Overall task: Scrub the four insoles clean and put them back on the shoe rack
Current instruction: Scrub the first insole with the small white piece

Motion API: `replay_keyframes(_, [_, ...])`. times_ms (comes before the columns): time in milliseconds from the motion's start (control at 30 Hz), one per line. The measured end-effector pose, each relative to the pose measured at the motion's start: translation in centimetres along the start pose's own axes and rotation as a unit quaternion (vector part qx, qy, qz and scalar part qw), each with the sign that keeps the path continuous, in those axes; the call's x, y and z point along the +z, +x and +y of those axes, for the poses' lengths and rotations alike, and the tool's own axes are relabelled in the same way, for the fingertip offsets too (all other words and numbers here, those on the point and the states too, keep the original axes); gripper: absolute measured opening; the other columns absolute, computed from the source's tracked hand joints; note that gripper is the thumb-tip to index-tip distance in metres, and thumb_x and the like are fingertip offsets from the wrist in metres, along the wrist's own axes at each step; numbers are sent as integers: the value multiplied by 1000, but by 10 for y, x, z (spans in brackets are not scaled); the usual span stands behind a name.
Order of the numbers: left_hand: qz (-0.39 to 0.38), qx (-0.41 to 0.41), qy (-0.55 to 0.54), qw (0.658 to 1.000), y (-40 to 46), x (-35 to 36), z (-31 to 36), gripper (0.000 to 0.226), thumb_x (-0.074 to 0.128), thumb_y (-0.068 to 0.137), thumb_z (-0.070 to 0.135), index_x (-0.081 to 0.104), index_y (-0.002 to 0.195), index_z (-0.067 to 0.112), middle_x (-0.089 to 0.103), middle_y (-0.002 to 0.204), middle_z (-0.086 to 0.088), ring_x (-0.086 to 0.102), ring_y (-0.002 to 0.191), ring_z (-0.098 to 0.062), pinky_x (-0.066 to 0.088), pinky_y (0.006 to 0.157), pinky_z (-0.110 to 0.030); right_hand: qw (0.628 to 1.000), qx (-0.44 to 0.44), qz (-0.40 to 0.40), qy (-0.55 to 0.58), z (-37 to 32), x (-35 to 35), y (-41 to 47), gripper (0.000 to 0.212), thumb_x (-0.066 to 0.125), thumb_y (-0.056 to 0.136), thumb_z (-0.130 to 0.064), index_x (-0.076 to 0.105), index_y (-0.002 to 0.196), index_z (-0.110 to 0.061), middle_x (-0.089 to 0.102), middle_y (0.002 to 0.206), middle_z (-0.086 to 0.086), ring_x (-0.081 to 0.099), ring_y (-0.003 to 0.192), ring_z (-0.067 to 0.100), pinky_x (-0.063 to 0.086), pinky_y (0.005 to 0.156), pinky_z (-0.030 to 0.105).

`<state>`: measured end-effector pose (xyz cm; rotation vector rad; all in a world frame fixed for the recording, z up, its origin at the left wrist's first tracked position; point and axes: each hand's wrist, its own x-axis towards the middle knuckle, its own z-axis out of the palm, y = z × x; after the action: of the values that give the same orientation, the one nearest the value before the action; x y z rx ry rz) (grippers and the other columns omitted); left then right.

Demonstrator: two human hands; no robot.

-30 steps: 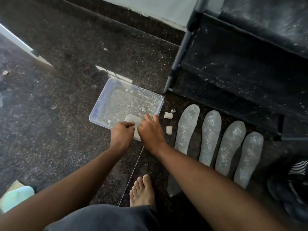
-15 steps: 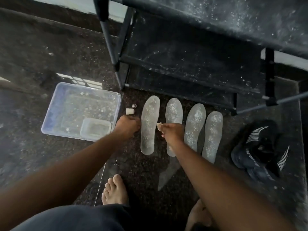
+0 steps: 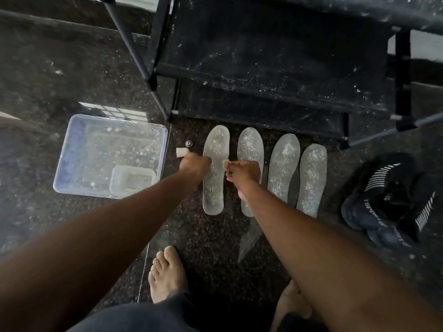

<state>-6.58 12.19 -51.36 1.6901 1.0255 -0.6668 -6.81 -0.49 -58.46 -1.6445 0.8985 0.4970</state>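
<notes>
A small pale piece is pinched at the fingertips of the right hand; what the piece is cannot be told. The right hand is held between the first insole and the second insole, and part of the second insole is covered by it. The left hand is curled into a fist at the left edge of the first insole, near its middle. It cannot be told if the edge is gripped by it or only touched. Four insoles are laid side by side on the dark speckled floor, with their toe ends pointed at the shoe rack. They are pale and see-through, and white specks are spread all over them. The third insole and the fourth insole lie to the right of the right hand and are not touched. Just left of the left hand a small white cap and a tiny round ring are seen on the floor. Farther left a clear plastic tub is set, with a smaller clear tray inside its near right corner. The black shoe rack is dusty with white marks. A pair of dark sneakers with white stripes is left at the far right. Two bare feet are seen at the bottom.
</notes>
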Motion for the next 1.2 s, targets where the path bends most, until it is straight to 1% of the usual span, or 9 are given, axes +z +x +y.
replay_keyframes(100, [-5, -11, -40, 999, 21, 5, -10, 33, 62, 94, 15, 65, 119, -5, 67, 106, -13, 65, 94, -25, 56, 77, -36, 1000, 4, 1, 4, -1, -3, 0, 18, 83, 81, -16, 70, 70, -12, 75, 79, 12, 72, 72, 25, 63, 74, 41])
replay_keyframes(200, [-1, -29, -97, 995, 33, 4, -15, 24, 64, 95, 21, 68, 106, 0, 69, 94, -8, 68, 87, -23, 60, 92, -41, 999, 11, -16, 43, -1, -9, 0, 11, 82, 81, -12, 73, 80, -7, 76, 85, 12, 74, 86, 30, 63, 78, 43])
replay_keyframes(267, [-7, -25, -133, 991, 33, 2, -16, 19, 63, 98, 23, 69, 100, 4, 66, 88, -7, 63, 75, -20, 58, 90, -38, 997, 2, -34, 68, -3, -16, -5, 8, 80, 82, -7, 74, 84, -4, 76, 88, 14, 74, 88, 31, 62, 80, 42])
replay_keyframes(367, [-50, -23, -162, 985, 25, -4, -18, 14, 61, 101, 16, 69, 95, 6, 70, 93, -10, 66, 82, -22, 61, 87, -37, 996, -15, -45, 74, -10, -29, -23, 6, 79, 82, -5, 74, 84, -6, 76, 90, 14, 74, 88, 29, 61, 82, 39])
replay_keyframes(467, [-99, -11, -143, 985, 3, -12, -8, 16, 56, 102, 7, 69, 98, -1, 72, 97, -14, 70, 86, -26, 61, 79, -35, 994, -17, -31, 105, -23, -48, -45, 11, 82, 79, -4, 74, 87, -5, 77, 90, 13, 75, 86, 26, 61, 80, 36])
replay_keyframes(600, [-139, 20, -96, 985, -37, -30, 16, 31, 55, 104, 9, 61, 124, -14, 71, 113, -26, 70, 96, -34, 65, 77, -37, 990, -39, -39, 131, -45, -73, -84, 16, 83, 77, -3, 75, 90, 1, 77, 88, 13, 76, 82, 26, 62, 77, 36])
replay_keyframes(867, [-295, 90, 14, 951, -159, -73, 79, 35, 51, 107, 20, 61, 128, -6, 66, 128, -31, 71, 111, -40, 64, 80, -37, 974, -96, -36, 200, -98, -128, -176, 6, 78, 80, 1, 73, 84, 1, 76, 81, 13, 74, 79, 26, 62, 75, 37])
replay_keyframes(1000, [-283, 130, 50, 949, -217, -77, 97, 38, 47, 110, 25, 57, 134, -3, 64, 129, -28, 72, 110, -39, 62, 90, -43, 964, -129, -35, 231, -122, -159, -217, 6, 77, 79, 7, 72, 83, 5, 75, 82, 17, 72, 73, 26, 62, 72, 39])
replay_keyframes(1200, [-196, 185, -19, 963, -304, -59, 87, 38, 41, 112, 26, 58, 138, 4, 68, 122, -19, 70, 106, -35, 62, 79, -41, 957, -170, -31, 233, -148, -202, -281, 10, 78, 79, 6, 72, 86, 8, 75, 86, 21, 73, 76, 29, 63, 77, 41])
